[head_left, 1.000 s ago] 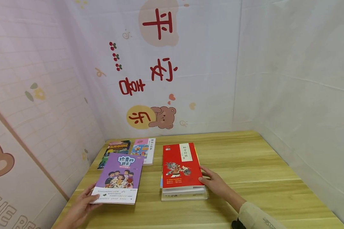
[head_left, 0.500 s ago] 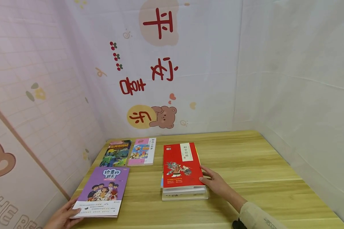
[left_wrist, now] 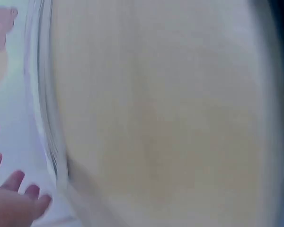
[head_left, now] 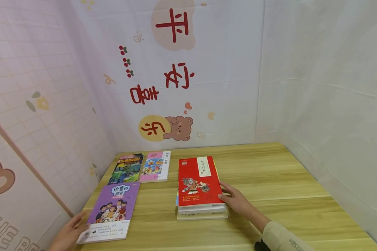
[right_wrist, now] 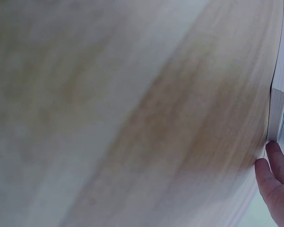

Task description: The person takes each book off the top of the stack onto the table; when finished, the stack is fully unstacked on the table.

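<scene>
With 12 o'clock toward the back wall [head_left: 229, 80] and the clock centred on the desk [head_left: 264, 174], the purple book [head_left: 113, 209] lies at 8 o'clock, near the desk's left edge. Just beyond its lower left corner, the person's left hand [head_left: 68, 233] has its fingers parted and loosely bent, gripping nothing; whether a fingertip brushes the cover cannot be told. The purple book's top edge meets or slightly overlaps the dark green book [head_left: 125, 169] at 10 o'clock; the pink book [head_left: 155, 166] sits just beside that one, toward 11. Near the centre stands the stack topped by a red book [head_left: 198, 181], its layers not quite aligned. The right hand [head_left: 237, 198] touches its 3 o'clock side, fingers extended and slightly spread. A strip of wood separates the purple book from the stack, and a wider stretch runs from 1 to 4 o'clock, up to the right wall [head_left: 330, 104]. Counted, there are two hands, three single books and one stack; its exact number of volumes cannot be told.
</scene>
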Action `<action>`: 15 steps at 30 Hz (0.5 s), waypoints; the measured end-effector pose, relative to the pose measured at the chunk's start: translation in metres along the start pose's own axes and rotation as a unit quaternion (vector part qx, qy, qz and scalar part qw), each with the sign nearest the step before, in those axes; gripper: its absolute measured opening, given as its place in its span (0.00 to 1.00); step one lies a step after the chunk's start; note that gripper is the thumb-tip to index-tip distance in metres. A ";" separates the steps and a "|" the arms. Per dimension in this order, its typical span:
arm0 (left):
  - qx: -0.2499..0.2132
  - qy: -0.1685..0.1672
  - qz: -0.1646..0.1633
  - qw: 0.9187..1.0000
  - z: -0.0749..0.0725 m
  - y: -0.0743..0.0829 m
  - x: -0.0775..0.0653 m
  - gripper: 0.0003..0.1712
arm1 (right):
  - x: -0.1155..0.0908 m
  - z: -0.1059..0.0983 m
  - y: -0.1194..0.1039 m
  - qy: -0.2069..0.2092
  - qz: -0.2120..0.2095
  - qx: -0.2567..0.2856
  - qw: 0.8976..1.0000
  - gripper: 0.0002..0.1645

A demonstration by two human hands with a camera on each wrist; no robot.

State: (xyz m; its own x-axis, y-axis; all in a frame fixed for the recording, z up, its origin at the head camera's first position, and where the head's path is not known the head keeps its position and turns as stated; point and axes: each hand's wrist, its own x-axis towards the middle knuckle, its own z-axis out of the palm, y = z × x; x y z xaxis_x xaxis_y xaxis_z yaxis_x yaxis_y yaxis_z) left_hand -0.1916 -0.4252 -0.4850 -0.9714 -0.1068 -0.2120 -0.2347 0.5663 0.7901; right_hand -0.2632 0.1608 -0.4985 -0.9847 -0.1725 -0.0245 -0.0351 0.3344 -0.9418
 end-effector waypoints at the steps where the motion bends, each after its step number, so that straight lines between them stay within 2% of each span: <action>1: 0.046 0.018 0.006 0.999 0.003 0.008 -0.001 0.40 | 0.000 0.000 0.000 0.000 0.000 0.002 1.000 0.36; 2: 0.050 0.024 0.011 0.998 0.005 0.015 -0.001 0.40 | 0.000 -0.001 0.000 0.001 0.000 0.001 1.000 0.36; 10: -0.038 0.037 0.038 0.998 0.042 0.067 0.014 0.37 | 0.001 0.000 0.003 -0.001 -0.004 0.002 1.000 0.37; 13: -0.072 0.029 0.033 0.996 0.056 0.082 0.021 0.37 | 0.002 0.000 0.003 -0.002 -0.009 0.001 1.000 0.36; 15: -0.090 0.020 0.044 0.995 0.064 0.092 0.025 0.38 | 0.001 0.000 0.003 -0.004 -0.011 -0.002 1.000 0.36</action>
State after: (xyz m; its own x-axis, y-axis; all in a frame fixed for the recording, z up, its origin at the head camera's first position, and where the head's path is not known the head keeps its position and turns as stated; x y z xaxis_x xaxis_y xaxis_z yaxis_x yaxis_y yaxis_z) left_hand -0.2347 -0.3231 -0.4545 -0.9882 -0.0976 -0.1178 -0.1482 0.4197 0.8955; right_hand -0.2646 0.1611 -0.5012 -0.9823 -0.1872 -0.0058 -0.0583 0.3350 -0.9404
